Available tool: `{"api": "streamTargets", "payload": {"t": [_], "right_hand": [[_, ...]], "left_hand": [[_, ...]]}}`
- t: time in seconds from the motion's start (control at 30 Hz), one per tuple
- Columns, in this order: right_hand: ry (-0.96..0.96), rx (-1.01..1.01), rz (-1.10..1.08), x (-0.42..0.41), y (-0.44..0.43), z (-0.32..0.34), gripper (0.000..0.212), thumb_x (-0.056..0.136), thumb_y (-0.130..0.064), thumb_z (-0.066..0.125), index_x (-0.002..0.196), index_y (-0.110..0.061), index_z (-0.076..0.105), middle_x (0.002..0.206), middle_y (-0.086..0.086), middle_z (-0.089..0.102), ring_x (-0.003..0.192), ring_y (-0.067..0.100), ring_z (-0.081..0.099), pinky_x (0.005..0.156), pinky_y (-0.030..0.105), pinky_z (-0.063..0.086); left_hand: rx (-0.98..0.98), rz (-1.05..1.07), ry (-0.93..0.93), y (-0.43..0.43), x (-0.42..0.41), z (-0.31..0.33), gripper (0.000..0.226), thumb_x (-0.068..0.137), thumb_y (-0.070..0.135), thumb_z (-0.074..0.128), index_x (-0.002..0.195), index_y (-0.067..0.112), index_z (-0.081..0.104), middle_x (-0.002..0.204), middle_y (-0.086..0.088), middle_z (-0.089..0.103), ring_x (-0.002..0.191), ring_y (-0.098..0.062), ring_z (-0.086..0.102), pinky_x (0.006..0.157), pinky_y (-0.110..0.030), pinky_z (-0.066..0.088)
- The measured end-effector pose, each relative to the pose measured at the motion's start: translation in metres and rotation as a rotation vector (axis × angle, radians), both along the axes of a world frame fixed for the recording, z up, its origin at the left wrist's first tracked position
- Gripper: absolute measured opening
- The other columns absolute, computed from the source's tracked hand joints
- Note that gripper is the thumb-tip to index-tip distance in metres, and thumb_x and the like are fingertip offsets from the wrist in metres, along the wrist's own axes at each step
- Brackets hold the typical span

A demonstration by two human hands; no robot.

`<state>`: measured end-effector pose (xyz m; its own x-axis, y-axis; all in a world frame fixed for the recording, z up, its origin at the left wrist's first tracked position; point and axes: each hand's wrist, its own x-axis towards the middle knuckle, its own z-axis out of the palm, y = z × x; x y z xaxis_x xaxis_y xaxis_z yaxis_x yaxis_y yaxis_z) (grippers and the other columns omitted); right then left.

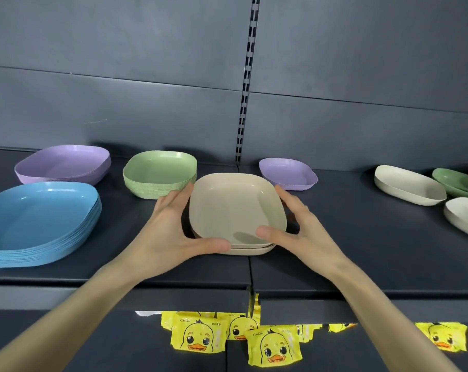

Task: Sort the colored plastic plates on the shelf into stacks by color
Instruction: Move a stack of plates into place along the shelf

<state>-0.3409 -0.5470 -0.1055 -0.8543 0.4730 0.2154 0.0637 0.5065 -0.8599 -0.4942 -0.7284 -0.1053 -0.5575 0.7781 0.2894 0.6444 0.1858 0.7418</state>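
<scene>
A short stack of beige plates (236, 210) sits in the middle of the dark shelf (361, 253), near its front edge, held from both sides. The left hand (171, 224) grips the stack's left side, its fingers (183, 194) reaching along the far left edge and the thumb pressed to the front corner. The right hand (301, 226) grips the right side the same way, with its thumb lying over the front rim of the top plate. That top plate sits slightly askew on those under it. Just behind the left hand stands a tall stack of green plates (160, 174), close to the fingertips. Further left are a stack of purple plates (63, 163) at the back and a stack of blue plates (39, 221) in front of it. A single purple plate (287, 173) lies just behind the right hand. Well to the right lie a cream plate (407, 185), a dark green plate (458, 182) and another pale plate (466, 217) cut off by the frame edge. Yellow duck packets (273, 345) lie on the lower shelf.
</scene>
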Motion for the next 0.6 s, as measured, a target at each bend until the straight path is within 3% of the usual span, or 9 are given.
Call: {"api": "streamTargets", "payload": {"t": [0.17,0.37,0.5,0.6], "right_hand": [[0.046,-0.005,0.036,0.0003,0.0041,-0.005,0.081,0.058,-0.056,0.081,0.126,-0.058,0.038,0.137,-0.028,0.039,0.127,-0.006,0.039,0.098,0.02,0.041],[0.034,0.023,0.015,-0.0005,0.0047,-0.0075,0.071,0.055,-0.057,0.081,0.112,-0.058,0.04,0.132,-0.03,0.034,0.116,-0.018,0.039,0.087,0.008,0.043],[0.012,0.019,0.011,-0.0008,0.0031,-0.0061,0.067,0.054,-0.052,0.073,0.111,-0.053,0.039,0.132,-0.029,0.032,0.111,-0.025,0.037,0.082,-0.001,0.04],[-0.014,0.038,0.009,-0.0011,0.0046,-0.0067,0.075,0.055,-0.053,0.071,0.121,-0.044,0.039,0.131,-0.026,0.032,0.115,-0.02,0.037,0.082,0.0,0.04]], "left_hand": [[0.026,-0.03,-0.105,0.0015,-0.0043,-0.0097,0.105,0.036,0.08,0.071,0.13,0.052,0.035,0.133,0.022,0.038,0.125,0.002,0.04,0.107,-0.037,0.04],[0.03,-0.081,-0.095,0.0036,-0.0037,-0.0101,0.078,0.046,0.068,0.073,0.115,0.063,0.036,0.128,0.025,0.042,0.121,0.01,0.039,0.105,-0.031,0.04],[0.042,-0.107,-0.098,0.004,-0.0039,-0.0095,0.076,0.05,0.065,0.075,0.117,0.063,0.038,0.127,0.026,0.044,0.121,0.005,0.042,0.104,-0.033,0.042],[0.043,-0.112,-0.098,0.0048,-0.0044,-0.0099,0.078,0.051,0.064,0.076,0.12,0.059,0.039,0.127,0.025,0.045,0.122,0.002,0.044,0.104,-0.035,0.042]]}}
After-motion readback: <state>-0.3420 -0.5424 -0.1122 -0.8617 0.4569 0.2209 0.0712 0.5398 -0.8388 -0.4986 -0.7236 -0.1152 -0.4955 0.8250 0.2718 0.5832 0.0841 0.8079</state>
